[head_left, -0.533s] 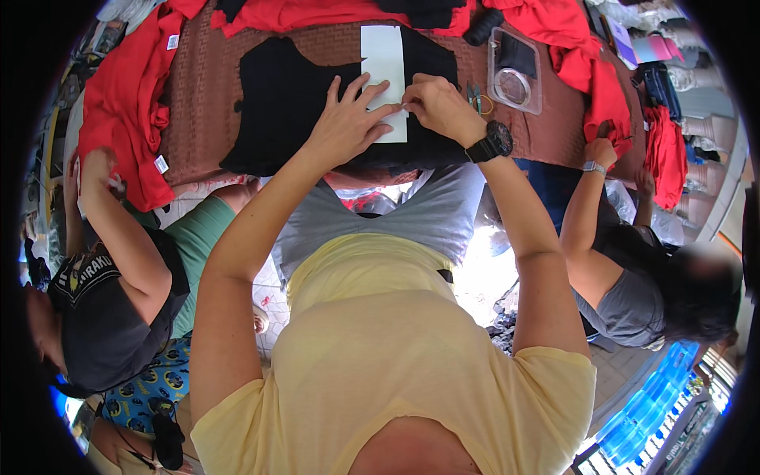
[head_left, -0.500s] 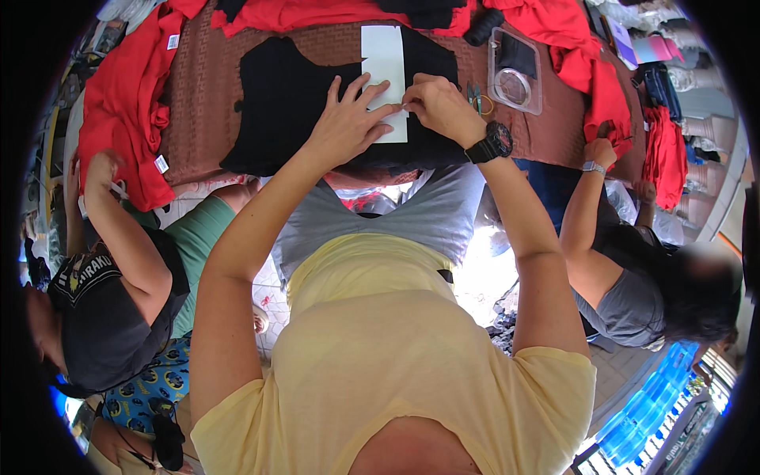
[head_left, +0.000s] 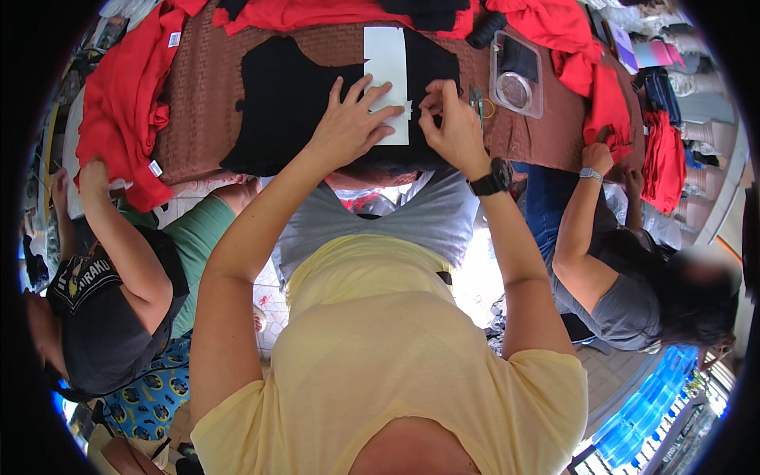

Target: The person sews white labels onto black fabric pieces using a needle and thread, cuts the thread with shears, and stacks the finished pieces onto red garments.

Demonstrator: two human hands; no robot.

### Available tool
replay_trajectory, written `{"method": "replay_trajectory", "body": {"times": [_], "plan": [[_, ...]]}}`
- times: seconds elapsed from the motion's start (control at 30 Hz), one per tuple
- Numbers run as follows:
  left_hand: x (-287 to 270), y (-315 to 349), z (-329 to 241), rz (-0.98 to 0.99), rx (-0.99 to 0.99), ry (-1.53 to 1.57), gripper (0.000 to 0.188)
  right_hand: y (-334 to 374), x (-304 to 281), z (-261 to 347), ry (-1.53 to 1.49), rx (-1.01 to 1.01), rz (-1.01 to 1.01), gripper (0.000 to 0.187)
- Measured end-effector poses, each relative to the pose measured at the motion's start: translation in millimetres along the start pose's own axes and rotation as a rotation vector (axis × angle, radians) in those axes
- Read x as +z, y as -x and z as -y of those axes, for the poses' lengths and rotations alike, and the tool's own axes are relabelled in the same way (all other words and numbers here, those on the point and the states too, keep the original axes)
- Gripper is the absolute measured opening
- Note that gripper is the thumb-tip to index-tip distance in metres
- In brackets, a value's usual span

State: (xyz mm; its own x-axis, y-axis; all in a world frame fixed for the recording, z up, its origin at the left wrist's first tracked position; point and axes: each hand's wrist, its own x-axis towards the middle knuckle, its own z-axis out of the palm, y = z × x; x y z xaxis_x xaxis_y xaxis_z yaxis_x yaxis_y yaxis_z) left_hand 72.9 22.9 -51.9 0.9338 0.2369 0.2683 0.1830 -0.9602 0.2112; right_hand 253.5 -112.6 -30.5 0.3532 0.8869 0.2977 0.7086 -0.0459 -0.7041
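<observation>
On the black fabric piece point(head_left: 277, 95) lies a long white paper or card strip point(head_left: 385, 51), set upright across it. My left hand point(head_left: 352, 123) rests on the strip with fingers spread, pressing it flat. At the strip's right edge sits a small whitish tab point(head_left: 408, 106), perhaps tape or a sticker. Just right of that edge, my right hand point(head_left: 455, 127) hovers over the black fabric, its fingers bent and the thumb apart from them. Nothing shows between them. A dark watch is on that wrist.
Beside my right hand lie small thread snips point(head_left: 476, 101) and a clear plastic box point(head_left: 518, 75) holding a roll of clear tape. A black thread spool point(head_left: 484, 28) is behind. Red garments point(head_left: 127, 95) line the brown padded table point(head_left: 198, 95). Co-workers point(head_left: 119, 301) sit at both sides.
My right hand has drawn back to the right from the strip's edge, its fingers parting, and the small tab there now shows. The left hand has stayed put.
</observation>
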Motion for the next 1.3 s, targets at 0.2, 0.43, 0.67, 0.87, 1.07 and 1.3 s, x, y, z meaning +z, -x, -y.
{"method": "replay_trajectory", "body": {"times": [0.2,0.43,0.67,0.87,1.07,1.3], "plan": [[-1.4,0.1,-0.2,0.002,-0.004,0.004,0.039,18.4,2.4,8.9,0.202,-0.130,0.012,0.030],[-1.3,-0.4,-0.2,0.002,0.002,0.010,0.040,12.3,7.4,6.6,0.314,-0.249,0.008,0.027],[-8.5,-3.2,2.4,-0.137,-0.051,0.177,0.054,11.1,7.6,14.9,0.384,-0.296,0.077,0.031],[-12.6,-19.9,-0.5,-0.115,-0.487,-0.007,0.043,10.9,7.3,28.5,0.349,-0.247,0.104,0.030],[-4.7,-44.4,6.3,-0.049,-0.715,0.122,0.043,13.8,5.6,23.7,0.316,-0.236,0.105,0.029],[-9.5,-62.3,7.8,-0.053,-0.903,0.403,0.043,15.8,4.7,26.6,0.301,-0.238,0.075,0.029]]}}
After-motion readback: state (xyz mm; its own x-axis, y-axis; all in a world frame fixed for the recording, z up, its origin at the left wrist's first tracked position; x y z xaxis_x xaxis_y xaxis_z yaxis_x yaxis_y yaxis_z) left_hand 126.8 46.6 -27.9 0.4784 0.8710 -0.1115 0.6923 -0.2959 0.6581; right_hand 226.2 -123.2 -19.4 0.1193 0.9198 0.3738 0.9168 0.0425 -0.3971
